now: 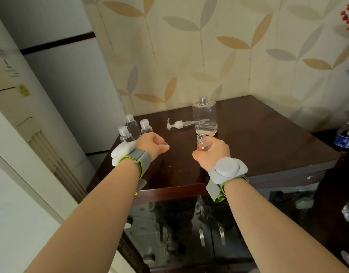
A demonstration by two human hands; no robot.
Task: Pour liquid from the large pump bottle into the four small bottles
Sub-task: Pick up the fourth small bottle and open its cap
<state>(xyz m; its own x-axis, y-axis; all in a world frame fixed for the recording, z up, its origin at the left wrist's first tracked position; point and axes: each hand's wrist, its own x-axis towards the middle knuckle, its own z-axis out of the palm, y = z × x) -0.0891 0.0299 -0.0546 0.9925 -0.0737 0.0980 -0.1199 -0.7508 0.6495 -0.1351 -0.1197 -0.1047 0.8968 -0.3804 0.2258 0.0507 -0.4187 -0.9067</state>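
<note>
small bottle [202, 143]: light, probably slick plastic, uncapped; your right hand [213, 152] grips its body. left hand [153, 144] pinches a cap [163, 144].

We see right hand [213, 151] gripping open small bottle [202, 143] upright over dark bench [268, 142]. Left hand [153, 144] pinches clear cap [163, 144]. Three capped small bottles [133, 128] stand clustered by left wrist. Large bottle [204, 117] stands uncapped behind, its pump [178, 124] lying just beside.
</note>
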